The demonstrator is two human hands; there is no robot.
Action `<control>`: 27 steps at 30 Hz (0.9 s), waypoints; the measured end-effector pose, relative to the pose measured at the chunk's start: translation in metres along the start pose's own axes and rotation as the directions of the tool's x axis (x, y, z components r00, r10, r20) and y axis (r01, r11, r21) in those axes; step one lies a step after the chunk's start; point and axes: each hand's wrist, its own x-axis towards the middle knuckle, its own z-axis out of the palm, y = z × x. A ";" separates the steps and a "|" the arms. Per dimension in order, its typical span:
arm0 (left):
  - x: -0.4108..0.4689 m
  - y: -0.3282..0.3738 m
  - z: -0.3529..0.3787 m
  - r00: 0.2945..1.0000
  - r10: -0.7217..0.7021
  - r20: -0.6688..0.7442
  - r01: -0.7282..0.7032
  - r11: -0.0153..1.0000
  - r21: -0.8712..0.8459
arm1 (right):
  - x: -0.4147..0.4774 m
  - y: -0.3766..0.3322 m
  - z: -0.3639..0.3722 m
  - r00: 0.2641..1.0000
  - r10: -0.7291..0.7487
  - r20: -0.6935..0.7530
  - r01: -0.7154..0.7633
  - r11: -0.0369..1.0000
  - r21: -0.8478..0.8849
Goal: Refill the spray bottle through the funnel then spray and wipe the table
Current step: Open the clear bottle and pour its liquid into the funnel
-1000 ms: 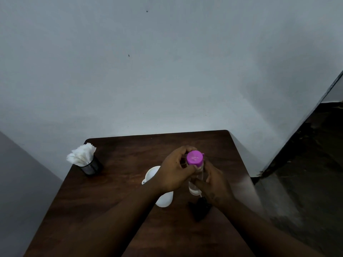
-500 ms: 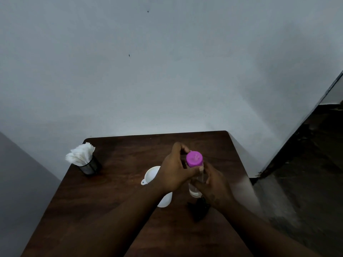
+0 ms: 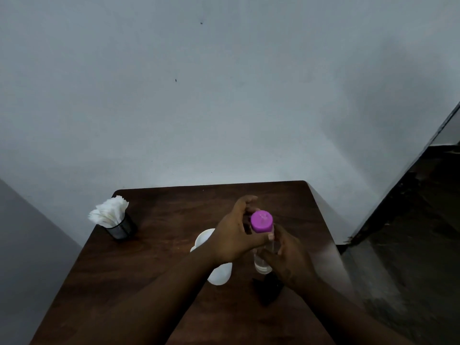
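pink cap [image 3: 261, 221] clamped by left hand [image 3: 236, 237] fingers, clear bottle [image 3: 262, 265] gripped by right hand [image 3: 291, 267]; contents could be spilled if it is tipped during twisting.

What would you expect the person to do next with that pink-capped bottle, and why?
Probably twist the pink cap off. The left hand curls round it while the right hand holds the clear bottle upright, and the cap is on, so nothing can pour yet.

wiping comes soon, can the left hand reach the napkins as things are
Probably, once it lets go: the left hand grips the pink cap, and past the funnel the table toward the napkins is bare.
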 end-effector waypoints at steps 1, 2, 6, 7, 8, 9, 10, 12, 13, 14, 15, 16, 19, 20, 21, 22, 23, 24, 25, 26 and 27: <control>0.001 0.000 -0.001 1.000 0.021 0.019 -0.021 1.000 0.015 | 0.000 0.001 -0.001 1.000 0.000 0.000 0.000 1.000 0.009; 0.001 0.000 -0.002 0.998 0.049 0.027 -0.050 0.998 0.040 | 0.000 0.001 -0.001 1.000 -0.003 0.003 0.003 1.000 0.012; 0.000 0.004 0.000 0.994 0.090 -0.058 -0.087 0.995 0.053 | 0.000 0.000 0.000 1.000 -0.012 0.009 0.011 1.000 0.016; 0.000 0.004 0.001 0.994 0.079 -0.074 -0.076 0.996 0.043 | 0.001 -0.001 0.000 1.000 -0.009 0.004 0.009 1.000 0.016; 0.000 0.005 0.001 0.996 0.064 -0.070 -0.061 0.997 0.037 | 0.001 -0.001 0.000 1.000 -0.008 0.002 0.008 1.000 0.026; 0.000 0.004 0.001 0.998 0.046 -0.047 -0.044 0.998 0.037 | 0.001 -0.002 0.000 1.000 -0.005 0.004 0.005 0.999 0.038; 0.000 0.005 0.001 0.999 0.035 -0.014 -0.035 0.999 0.038 | 0.002 -0.001 0.000 1.000 -0.005 0.007 0.004 0.999 0.053; 0.000 0.005 -0.003 0.998 0.041 0.045 -0.043 0.998 0.050 | 0.002 0.001 0.000 1.000 0.007 0.017 -0.008 0.998 0.061; 0.000 0.005 -0.004 0.997 0.060 0.057 -0.064 0.996 0.066 | 0.002 0.001 0.000 1.000 0.013 0.022 -0.015 0.998 0.058; 0.000 0.006 -0.005 0.995 0.081 0.055 -0.086 0.992 0.090 | 0.002 0.002 0.000 1.000 0.014 0.025 -0.015 0.998 0.059; -0.001 0.006 -0.004 0.994 0.098 0.038 -0.102 0.989 0.112 | 0.002 0.000 0.000 1.000 0.015 0.026 -0.016 0.999 0.052; -0.001 0.007 -0.003 0.995 0.100 0.007 -0.100 0.987 0.123 | 0.002 0.000 0.000 1.000 0.014 0.026 -0.015 0.999 0.047; 0.000 0.007 -0.001 0.997 0.050 -0.058 -0.044 0.994 0.099 | 0.002 -0.004 0.001 0.999 0.033 0.019 -0.034 0.998 0.047; 0.000 0.007 -0.002 0.999 0.027 -0.032 -0.024 0.996 0.082 | 0.003 -0.003 0.003 0.999 0.033 0.022 -0.034 0.998 0.059; -0.001 0.007 -0.004 1.000 0.011 0.022 -0.012 0.997 0.070 | 0.003 -0.003 0.004 0.999 0.036 0.034 -0.038 0.997 0.067; -0.002 0.008 -0.007 0.996 0.003 0.094 -0.007 0.999 0.050 | 0.004 -0.002 0.005 0.998 0.043 0.044 -0.046 0.996 0.079; -0.003 0.009 -0.010 0.986 -0.005 0.167 0.002 1.000 0.014 | 0.005 -0.001 0.005 0.998 0.051 0.043 -0.055 0.995 0.086; -0.004 0.010 -0.013 0.974 -0.016 0.228 0.023 0.999 -0.031 | 0.005 0.001 0.005 0.998 0.046 0.035 -0.049 0.994 0.100; -0.004 0.011 -0.016 0.963 -0.025 0.268 0.049 0.996 -0.080 | 0.005 0.001 0.004 0.999 0.038 0.022 -0.041 0.993 0.109; -0.004 0.011 -0.017 0.959 -0.025 0.283 0.056 0.993 -0.105 | 0.005 0.001 0.002 1.000 0.027 0.013 -0.028 0.993 0.118; -0.003 0.011 -0.019 0.963 -0.011 0.268 0.038 0.995 -0.096 | 0.004 -0.002 0.000 0.999 0.029 0.014 -0.031 0.992 0.123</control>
